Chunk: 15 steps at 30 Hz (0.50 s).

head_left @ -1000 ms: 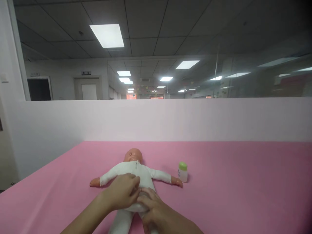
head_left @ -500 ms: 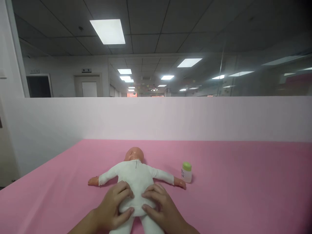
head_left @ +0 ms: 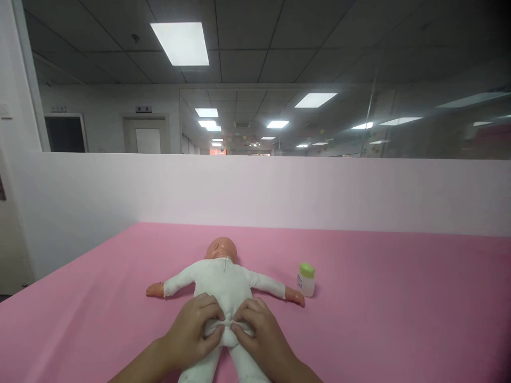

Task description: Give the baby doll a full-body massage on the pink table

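Observation:
A baby doll with a white cloth body lies stretched out, its bald head at the far end and its arms spread wide. On its lower trunk my left hand pinches a fold of the white cloth between thumb and fingers. Facing it, my right hand pinches the cloth from the other side. A small puckered ridge of fabric shows between my fingertips. Near the doll's right-side hand stands an upright small clear jar with a green lid. The doll's feet are out of view.
Pink sheeting covers the wide table surface. A low white partition runs along the back, with glass above it. Beyond the glass are doors and ceiling lights.
My fingers have closed from a spread hold into pinches, gathering the cloth into a ridge. My fingertips have drawn nearer to each other. The view has shifted slightly.

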{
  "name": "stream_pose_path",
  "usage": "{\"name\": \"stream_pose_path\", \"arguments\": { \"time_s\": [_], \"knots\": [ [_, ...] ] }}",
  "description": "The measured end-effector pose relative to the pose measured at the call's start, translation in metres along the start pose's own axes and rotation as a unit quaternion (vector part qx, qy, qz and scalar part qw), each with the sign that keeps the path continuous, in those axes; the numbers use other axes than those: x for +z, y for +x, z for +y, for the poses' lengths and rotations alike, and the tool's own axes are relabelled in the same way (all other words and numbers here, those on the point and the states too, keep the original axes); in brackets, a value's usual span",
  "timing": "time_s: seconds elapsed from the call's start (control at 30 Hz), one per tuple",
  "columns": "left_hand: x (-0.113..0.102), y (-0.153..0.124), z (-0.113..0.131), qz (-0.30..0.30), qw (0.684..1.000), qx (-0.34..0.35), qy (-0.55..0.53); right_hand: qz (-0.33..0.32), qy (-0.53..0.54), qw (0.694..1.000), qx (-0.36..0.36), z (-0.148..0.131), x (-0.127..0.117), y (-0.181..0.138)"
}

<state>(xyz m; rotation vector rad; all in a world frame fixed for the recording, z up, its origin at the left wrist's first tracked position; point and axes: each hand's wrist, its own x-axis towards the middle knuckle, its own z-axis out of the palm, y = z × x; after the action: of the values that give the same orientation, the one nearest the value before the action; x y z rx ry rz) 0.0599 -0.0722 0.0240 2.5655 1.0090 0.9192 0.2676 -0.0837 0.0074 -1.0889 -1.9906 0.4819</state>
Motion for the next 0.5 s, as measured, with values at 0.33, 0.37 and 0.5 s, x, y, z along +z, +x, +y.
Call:
{"name": "stream_pose_path", "arguments": {
  "time_s": [0.33,0.37,0.5],
  "knots": [
    [0.0001,0.0024,-0.0005,0.01,0.994,-0.102,-0.042,0.017,0.061,0.998,-0.001,0.0032,-0.0028,-0.0005],
    [-0.0003,0.0025,-0.0018,0.01,0.992,-0.116,-0.05,0.021,0.081,0.996,0.01,0.0039,-0.0031,0.0],
    [-0.0036,0.0033,-0.0022,-0.007,0.992,-0.119,-0.047,0.007,0.096,0.995,0.028,0.0049,-0.0041,0.0029]
  ]
}}
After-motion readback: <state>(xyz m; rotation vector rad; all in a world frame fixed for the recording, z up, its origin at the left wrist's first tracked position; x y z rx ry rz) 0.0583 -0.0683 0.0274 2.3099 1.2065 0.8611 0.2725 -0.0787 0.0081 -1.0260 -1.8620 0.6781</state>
